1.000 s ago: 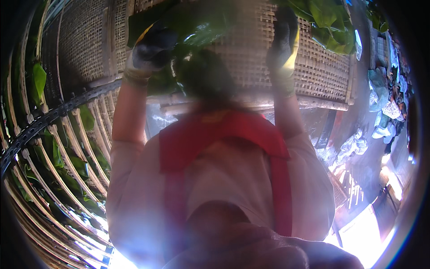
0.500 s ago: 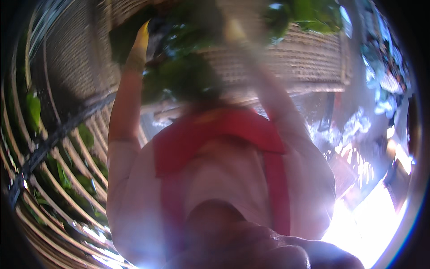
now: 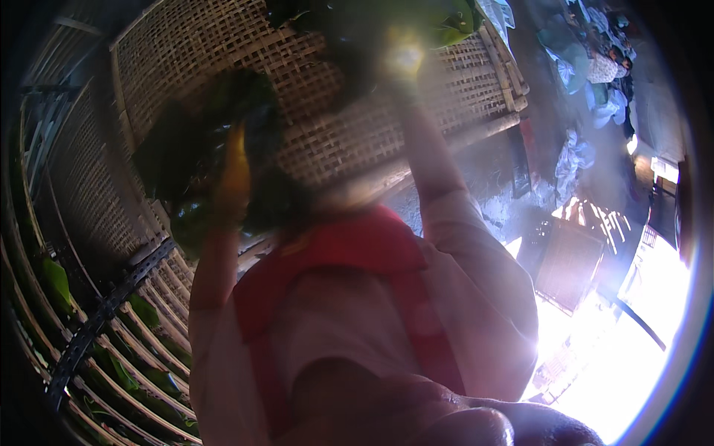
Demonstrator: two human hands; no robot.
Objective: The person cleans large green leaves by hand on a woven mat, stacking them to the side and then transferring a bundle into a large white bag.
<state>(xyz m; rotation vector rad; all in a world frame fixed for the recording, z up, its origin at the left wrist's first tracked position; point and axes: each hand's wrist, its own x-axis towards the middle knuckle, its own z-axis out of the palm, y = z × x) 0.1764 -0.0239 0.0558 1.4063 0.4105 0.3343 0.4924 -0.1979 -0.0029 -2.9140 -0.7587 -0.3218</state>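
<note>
Above the mat (image 3: 327, 145), likely supporting the leaves (image 3: 178, 152), your left hand (image 3: 238, 149) and right hand (image 3: 403, 61) blur: openness, grip unclear.

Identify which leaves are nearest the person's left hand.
The dark green clump at the left hand, toward the woven panel's left side; the brighter leaves near the right hand are higher in view.

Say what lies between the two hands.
Head view: woven mat shows between the left hand and the right hand, with blurred dark green leaves near each.
</note>
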